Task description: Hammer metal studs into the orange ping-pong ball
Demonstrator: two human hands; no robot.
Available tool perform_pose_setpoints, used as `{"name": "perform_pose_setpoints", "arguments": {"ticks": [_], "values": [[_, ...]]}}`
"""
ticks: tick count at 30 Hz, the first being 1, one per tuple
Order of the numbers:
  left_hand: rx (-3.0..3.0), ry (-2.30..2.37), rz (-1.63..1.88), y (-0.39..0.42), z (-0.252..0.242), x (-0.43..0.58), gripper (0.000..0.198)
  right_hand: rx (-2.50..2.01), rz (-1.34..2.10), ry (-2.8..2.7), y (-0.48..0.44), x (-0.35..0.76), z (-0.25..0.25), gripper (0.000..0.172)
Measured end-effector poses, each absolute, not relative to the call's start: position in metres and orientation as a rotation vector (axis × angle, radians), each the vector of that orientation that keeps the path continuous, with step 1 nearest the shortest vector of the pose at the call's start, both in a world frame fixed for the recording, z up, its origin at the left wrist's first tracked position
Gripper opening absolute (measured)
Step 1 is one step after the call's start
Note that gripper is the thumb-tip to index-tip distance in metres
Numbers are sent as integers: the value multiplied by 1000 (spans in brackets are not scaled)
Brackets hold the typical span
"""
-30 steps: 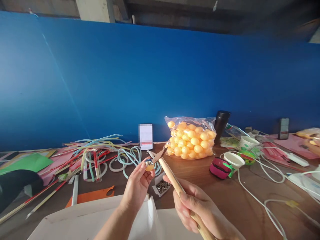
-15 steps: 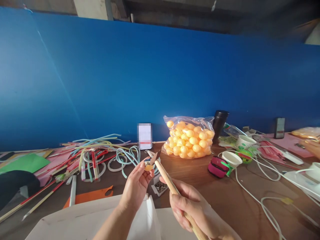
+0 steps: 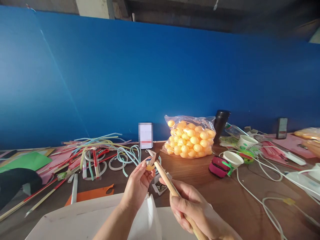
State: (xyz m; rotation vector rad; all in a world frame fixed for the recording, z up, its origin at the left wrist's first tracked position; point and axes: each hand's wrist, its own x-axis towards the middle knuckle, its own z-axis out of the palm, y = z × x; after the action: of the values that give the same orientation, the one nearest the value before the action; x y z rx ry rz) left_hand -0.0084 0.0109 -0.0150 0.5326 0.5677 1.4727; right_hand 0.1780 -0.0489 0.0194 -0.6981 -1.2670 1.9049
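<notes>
My left hand pinches a small orange ball with a shiny metal part between thumb and fingertips, held above the table. My right hand is wrapped round the wooden handle of a knife-like tool. The tool's short metal blade rests against the ball at the top. Just below the two hands sits a small white box of dark metal bits.
A clear bag of orange balls stands behind the hands, a black tumbler beside it. Coloured tubes and sticks litter the left. Paper cups, a pink pouch and white cables lie right. White card covers the near edge.
The tool's blade has drawn in from beside the ball to rest on it. Both hands have shifted slightly left and closer together.
</notes>
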Motion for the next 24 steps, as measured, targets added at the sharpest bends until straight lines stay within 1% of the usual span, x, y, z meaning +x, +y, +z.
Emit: {"name": "perform_pose_setpoints", "arguments": {"ticks": [4, 7, 13, 17, 20, 24], "values": [[533, 570, 1473, 9, -13, -9, 19, -603, 1857, -1253, -48, 177, 18, 51], [514, 563, 1472, 9, -11, -9, 20, -636, 1862, -1278, -48, 177, 18, 50], [458, 579, 1477, 7, -9, -9, 15, -554, 1832, -1255, -47, 177, 18, 49], [448, 575, 1464, 7, -9, -9, 15, -633, 1858, -1283, -48, 177, 17, 50], [440, 574, 1473, 8, -9, -9, 12, -589, 1843, -1266, -48, 177, 16, 51], [434, 567, 1458, 8, -9, -10, 14, -595, 1845, -1274, -48, 177, 16, 52]]}}
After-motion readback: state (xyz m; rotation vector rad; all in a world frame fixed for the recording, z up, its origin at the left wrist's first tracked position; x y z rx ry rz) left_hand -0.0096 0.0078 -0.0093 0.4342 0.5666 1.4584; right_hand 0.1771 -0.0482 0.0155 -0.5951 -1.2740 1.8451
